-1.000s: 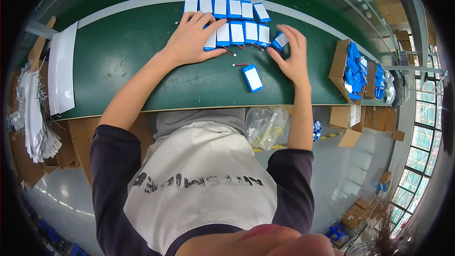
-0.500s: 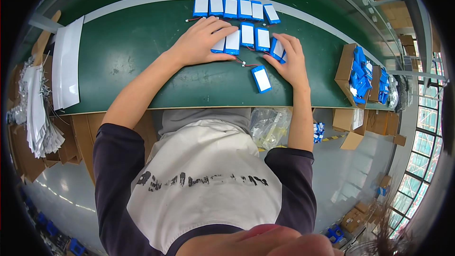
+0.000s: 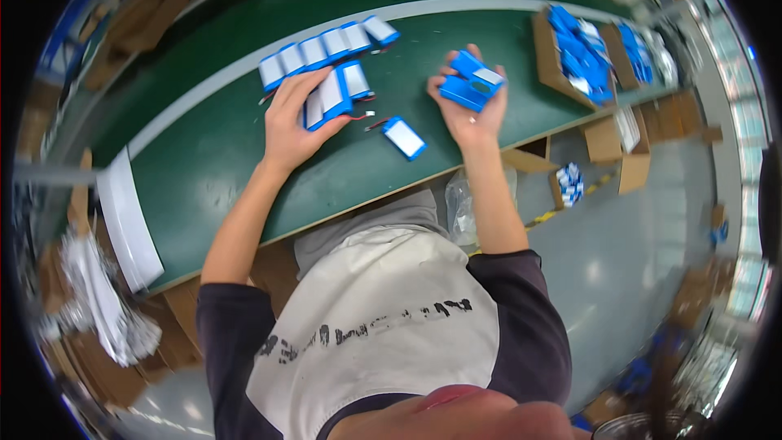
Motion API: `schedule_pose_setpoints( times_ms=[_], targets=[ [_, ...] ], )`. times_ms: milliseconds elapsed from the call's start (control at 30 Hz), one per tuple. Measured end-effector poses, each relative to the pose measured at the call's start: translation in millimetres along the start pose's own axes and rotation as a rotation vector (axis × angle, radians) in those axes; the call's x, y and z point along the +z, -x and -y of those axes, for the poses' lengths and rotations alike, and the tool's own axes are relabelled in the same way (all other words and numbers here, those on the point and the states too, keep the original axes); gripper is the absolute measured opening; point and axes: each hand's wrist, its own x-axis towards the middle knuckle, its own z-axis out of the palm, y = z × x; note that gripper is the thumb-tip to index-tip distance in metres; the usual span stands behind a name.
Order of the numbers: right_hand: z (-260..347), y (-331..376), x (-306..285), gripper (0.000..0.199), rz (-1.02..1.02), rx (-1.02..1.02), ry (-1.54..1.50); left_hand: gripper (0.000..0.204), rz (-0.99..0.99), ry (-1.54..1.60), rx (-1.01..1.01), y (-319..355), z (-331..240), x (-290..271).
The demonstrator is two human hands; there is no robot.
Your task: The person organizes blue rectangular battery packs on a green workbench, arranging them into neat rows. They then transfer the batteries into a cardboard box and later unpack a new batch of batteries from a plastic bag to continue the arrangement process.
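Note:
My left hand curves round the left end of a short row of blue battery packs with white labels, its fingers along the far side and its thumb along the near side. Part of that row is hidden under the hand. Palm up, my right hand holds two blue battery packs, raised over the table with blue sides showing. Farther back lies a longer row of packs, the rightmost one tilted. A single pack with a red-and-black lead lies between my hands, nearer the table edge.
On the green table, at the right, stands a cardboard box heaped with blue packs, with another box beside it. White sheets lie at the left end. Below the front edge are a clear plastic bag and open cartons.
My right hand has picked up two packs from the right end of the near row and turned palm up. My left hand stays at its row. The whole view has turned.

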Motion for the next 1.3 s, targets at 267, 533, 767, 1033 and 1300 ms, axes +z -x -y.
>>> schedule_pose_setpoints(
  times_ms=[267,533,767,1033,1300],
  targets=[
    [67,31,12,0.048,-0.157,-0.278,-0.304,0.051,0.106,0.67,-0.222,-89,-82,109],
    [283,14,105,0.033,-0.302,-1.353,1.118,0.058,-0.003,0.384,0.512,-222,-161,284],
    [380,-83,-6,0.047,-0.46,-0.512,2.426,0.053,0.343,-0.071,0.585,-222,-131,389],
    [380,-85,-18,0.036,-0.299,-0.996,2.446,0.051,0.364,-0.007,0.753,-209,-125,378],
    [279,47,7,0.029,-0.403,-1.322,2.027,0.068,0.29,-0.005,0.639,-208,-128,374]
  ],
)
